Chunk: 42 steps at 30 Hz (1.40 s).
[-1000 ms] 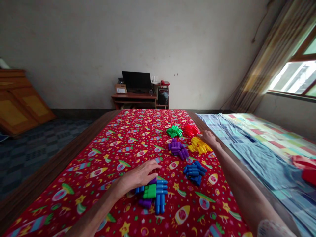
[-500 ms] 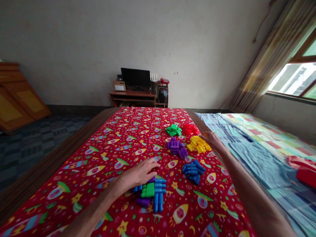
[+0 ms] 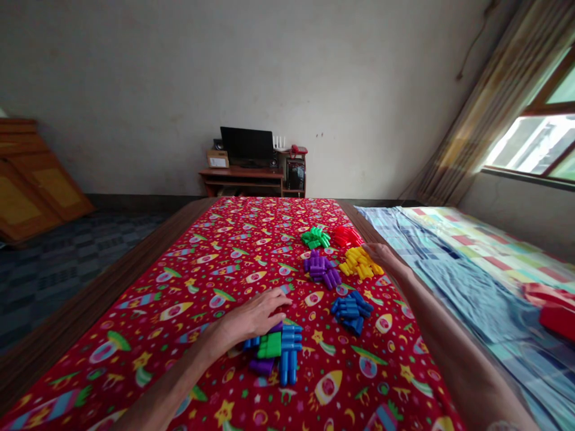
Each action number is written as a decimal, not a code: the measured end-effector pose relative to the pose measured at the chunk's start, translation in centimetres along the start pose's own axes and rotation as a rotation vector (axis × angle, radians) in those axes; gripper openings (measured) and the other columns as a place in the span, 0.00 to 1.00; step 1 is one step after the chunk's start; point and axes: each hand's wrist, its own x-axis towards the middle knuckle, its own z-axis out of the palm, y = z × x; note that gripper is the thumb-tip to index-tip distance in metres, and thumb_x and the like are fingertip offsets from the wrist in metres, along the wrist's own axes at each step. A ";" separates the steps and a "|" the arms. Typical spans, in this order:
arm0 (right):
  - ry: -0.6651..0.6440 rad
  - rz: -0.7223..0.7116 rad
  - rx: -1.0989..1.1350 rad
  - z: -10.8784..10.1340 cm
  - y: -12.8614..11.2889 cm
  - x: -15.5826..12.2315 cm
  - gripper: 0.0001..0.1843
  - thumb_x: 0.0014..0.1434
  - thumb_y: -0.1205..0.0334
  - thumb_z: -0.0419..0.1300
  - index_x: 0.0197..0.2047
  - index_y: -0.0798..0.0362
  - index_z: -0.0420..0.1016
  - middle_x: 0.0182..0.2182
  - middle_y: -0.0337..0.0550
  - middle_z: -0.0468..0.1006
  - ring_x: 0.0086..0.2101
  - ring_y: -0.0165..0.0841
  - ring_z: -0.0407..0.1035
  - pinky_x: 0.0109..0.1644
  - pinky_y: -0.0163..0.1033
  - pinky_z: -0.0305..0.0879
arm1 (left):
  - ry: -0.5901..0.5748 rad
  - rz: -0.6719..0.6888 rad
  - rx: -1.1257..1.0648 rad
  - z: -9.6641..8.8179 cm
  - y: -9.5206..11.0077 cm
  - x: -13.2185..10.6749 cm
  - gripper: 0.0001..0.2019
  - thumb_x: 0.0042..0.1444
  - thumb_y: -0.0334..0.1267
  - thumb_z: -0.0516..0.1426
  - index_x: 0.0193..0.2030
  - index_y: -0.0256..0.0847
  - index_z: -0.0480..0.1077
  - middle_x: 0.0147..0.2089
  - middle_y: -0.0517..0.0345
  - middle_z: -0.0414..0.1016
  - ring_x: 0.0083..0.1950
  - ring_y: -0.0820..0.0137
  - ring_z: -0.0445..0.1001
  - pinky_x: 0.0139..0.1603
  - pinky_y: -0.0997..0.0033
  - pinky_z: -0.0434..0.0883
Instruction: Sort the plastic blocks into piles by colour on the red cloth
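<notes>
Beside a small cluster of plastic building blocks, my left hand (image 3: 260,311) lies palm down with its fingers stretched and a little apart. The cluster has a green block (image 3: 269,346) in the middle, blue blocks (image 3: 291,341) on its right and a purple block (image 3: 261,366) at the near side. Part of its far left side is covered by my left hand. My right hand (image 3: 378,254) reaches to the far right edge of a pile of yellow blocks (image 3: 359,263). Its fingertips are too small and partly hidden, so whether they grip a block is unclear.
Around the yellow pile lie red blocks (image 3: 347,236), green blocks (image 3: 315,237), purple blocks (image 3: 321,269) and blue blocks (image 3: 353,311). A red patterned cloth (image 3: 179,347) covers the table. On the right is a bed with a checked sheet (image 3: 494,263); a desk (image 3: 242,173) stands beyond.
My right hand has shifted slightly at the edge of the yellow pile, its fingers lower and less raised. My left hand and the block cluster have stayed in place.
</notes>
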 end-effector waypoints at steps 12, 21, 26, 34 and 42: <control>0.082 0.039 -0.021 -1.3 -1.5 -0.3 0.28 0.63 0.45 0.47 0.35 0.59 0.79 0.20 0.43 0.73 0.28 0.35 0.70 0.31 0.34 0.61 | -0.002 0.028 -0.056 -1.5 0.6 -0.3 0.18 0.62 0.42 0.53 0.57 0.46 0.70 0.60 0.53 0.71 0.60 0.62 0.70 0.62 0.64 0.65; -0.001 -0.281 0.084 -2.6 -10.5 -6.0 0.26 0.68 0.49 0.44 0.42 0.58 0.78 0.26 0.43 0.77 0.27 0.30 0.70 0.33 0.33 0.63 | 0.172 -0.178 0.082 1.4 -2.2 -8.9 0.37 0.59 0.59 0.54 0.72 0.51 0.48 0.73 0.46 0.51 0.70 0.49 0.55 0.63 0.49 0.63; -0.356 -0.824 0.100 1.4 -19.0 -12.5 0.28 0.61 0.49 0.59 0.62 0.47 0.66 0.60 0.56 0.67 0.58 0.43 0.64 0.56 0.45 0.65 | 0.262 -0.179 0.180 5.7 0.3 -11.0 0.48 0.48 0.60 0.62 0.72 0.56 0.46 0.74 0.45 0.45 0.71 0.39 0.48 0.64 0.36 0.56; -0.289 -0.782 0.094 8.6 -21.7 -12.7 0.32 0.63 0.58 0.56 0.67 0.57 0.55 0.56 0.64 0.67 0.54 0.48 0.64 0.53 0.52 0.66 | 0.425 -0.156 0.131 5.3 -1.4 -4.8 0.25 0.55 0.36 0.57 0.61 0.44 0.64 0.68 0.45 0.59 0.67 0.51 0.61 0.64 0.48 0.64; -0.268 -0.506 0.343 8.3 -21.9 -8.9 0.21 0.59 0.68 0.57 0.57 0.55 0.71 0.36 0.45 0.80 0.34 0.33 0.72 0.39 0.35 0.67 | 0.489 -0.112 -0.217 0.6 -3.5 -0.2 0.18 0.61 0.51 0.52 0.41 0.42 0.77 0.46 0.51 0.79 0.52 0.59 0.75 0.58 0.57 0.71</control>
